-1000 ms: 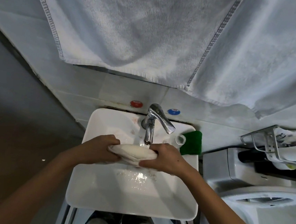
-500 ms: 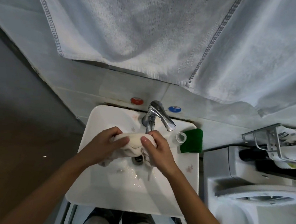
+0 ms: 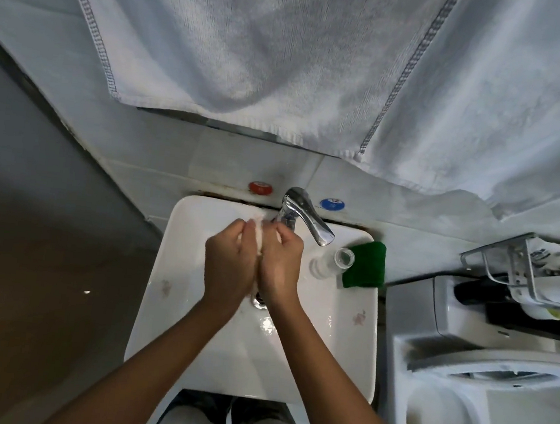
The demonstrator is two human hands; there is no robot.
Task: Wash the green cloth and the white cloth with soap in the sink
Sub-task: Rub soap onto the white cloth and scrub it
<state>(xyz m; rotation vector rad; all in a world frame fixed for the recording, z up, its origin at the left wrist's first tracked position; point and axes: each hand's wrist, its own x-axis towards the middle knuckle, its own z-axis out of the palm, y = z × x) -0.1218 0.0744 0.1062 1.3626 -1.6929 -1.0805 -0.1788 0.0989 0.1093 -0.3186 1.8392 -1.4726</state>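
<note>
White cloth (image 3: 258, 240), bunched small, is pressed between the left hand (image 3: 231, 262) and the right hand (image 3: 280, 266), both closed on it palm to palm; only a pale edge shows between the fingers. The hands work directly below the tap (image 3: 305, 217) and above the drain of the sink (image 3: 191, 340), probably so that suds and water run straight into the basin. Whether water is flowing cannot be told. Green cloth (image 3: 366, 264) lies folded to the right of the right hand, on the sink's rim and apart from the basin, apparently awaiting its turn. Between it and the right hand lies a small clear bottle (image 3: 332, 263), on its side, mouth open; its contents cannot be made out.
</note>
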